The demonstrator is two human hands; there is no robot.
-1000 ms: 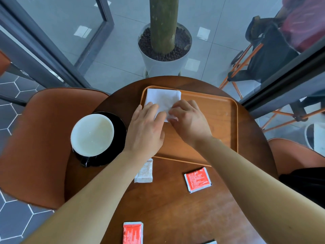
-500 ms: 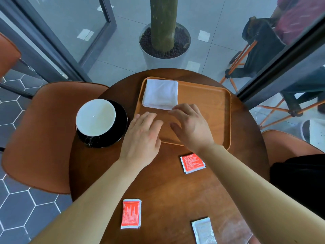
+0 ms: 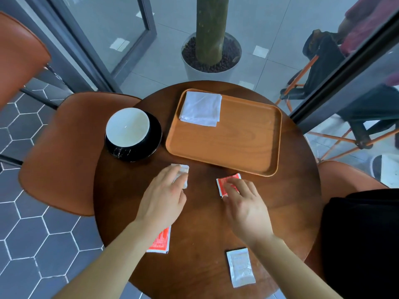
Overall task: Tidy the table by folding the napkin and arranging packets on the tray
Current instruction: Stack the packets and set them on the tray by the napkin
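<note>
Both forearms reach in from the near edge over the round wooden desk point(image 3: 205, 223), palms down. The left hand point(image 3: 164, 197) lies flat with its fingers stretched toward the far side. Its fingertips rest on a white packet point(image 3: 184, 169) just near of the tray's near-left corner. Its grip is open, fingers straight and together, holding nothing closed.

The right hand point(image 3: 244, 203) is spread wider, and its gently bent fingers lie on a red packet point(image 3: 225, 182) that sits flat on the desk just near of the tray. This grip is also open, with no finger visibly pinching the packet.

A second red packet point(image 3: 160, 242) lies nearer, partly hidden beneath the left forearm. A second white packet point(image 3: 240, 267) lies close to the near edge, beside the right forearm.

The wooden tray point(image 3: 237, 147) sits on the far half of the desk. The folded white napkin point(image 3: 201, 108) is in its far-left corner. Left of the tray stands a white cup point(image 3: 127, 126) on a black saucer point(image 3: 154, 137). A brown chair point(image 3: 64, 147) is tucked against the desk's left side.
</note>
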